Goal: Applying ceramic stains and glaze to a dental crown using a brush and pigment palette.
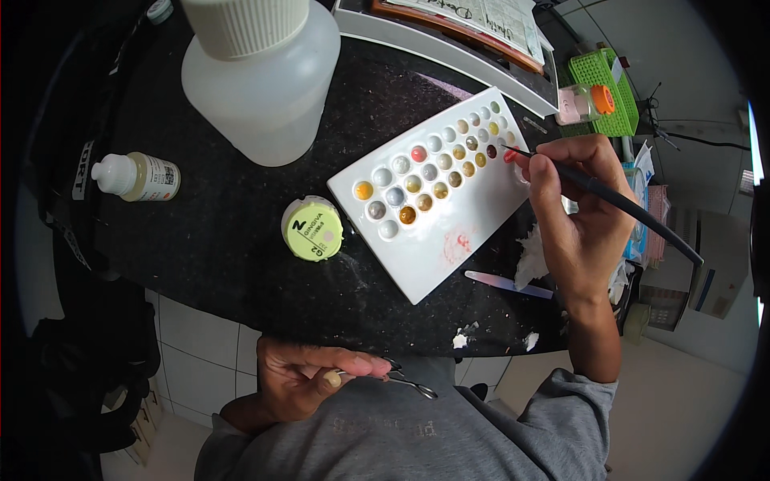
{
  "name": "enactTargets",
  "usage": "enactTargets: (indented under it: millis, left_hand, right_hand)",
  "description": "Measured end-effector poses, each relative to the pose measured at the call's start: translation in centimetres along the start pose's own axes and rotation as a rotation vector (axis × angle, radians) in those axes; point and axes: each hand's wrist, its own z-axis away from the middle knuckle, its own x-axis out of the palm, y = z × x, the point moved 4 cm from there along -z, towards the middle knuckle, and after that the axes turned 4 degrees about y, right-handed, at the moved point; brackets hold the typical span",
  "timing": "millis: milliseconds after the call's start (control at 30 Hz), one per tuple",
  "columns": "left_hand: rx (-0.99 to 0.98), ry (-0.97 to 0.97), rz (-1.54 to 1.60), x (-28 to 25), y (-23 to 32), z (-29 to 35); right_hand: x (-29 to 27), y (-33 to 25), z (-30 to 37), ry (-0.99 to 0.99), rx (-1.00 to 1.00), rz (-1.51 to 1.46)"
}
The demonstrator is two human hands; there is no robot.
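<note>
My right hand is closed around a slim brush with a dark handle, held like a pen. Its fine tip reaches over the right end of the white palette. Rows of small round wells there hold yellow, brown, red and grey pastes, and a reddish smear marks the bare part. Below the table edge, in front of my body, my left hand grips metal tweezers with looped ends. Whether the tweezers hold anything small is hard to make out. Just left of the palette stands a jar with a lime-green lid.
A large translucent bottle stands behind the jar, and a small dropper bottle lies at far left. A pale spatula and crumpled tissue lie near my right wrist. A white tray and green basket are farther back.
</note>
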Motion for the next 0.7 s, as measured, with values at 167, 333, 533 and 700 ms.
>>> enactTargets:
  millis: [167, 333, 533, 700]
  left_hand:
    - [-0.004, 0.010, 0.003, 0.0, 0.0, 0.0]
    - [-0.018, 0.016, -0.043, 0.1, 0.2, 0.0]
    - [0.000, 0.011, -0.022, 0.0, 0.0, 0.0]
    - [-0.010, -0.004, 0.018, 0.0, 0.0, -0.1]
  right_hand:
    - [-0.1, 0.1, 0.1, -0.004, -0.030, 0.058]
    - [0.0, 0.2, 0.1, -0.002, -0.049, 0.081]
    - [0.1, 0.1, 0.0, -0.018, -0.065, 0.122]
    - [-0.5, -1.9, 0.2, 0.029, -0.121, 0.043]
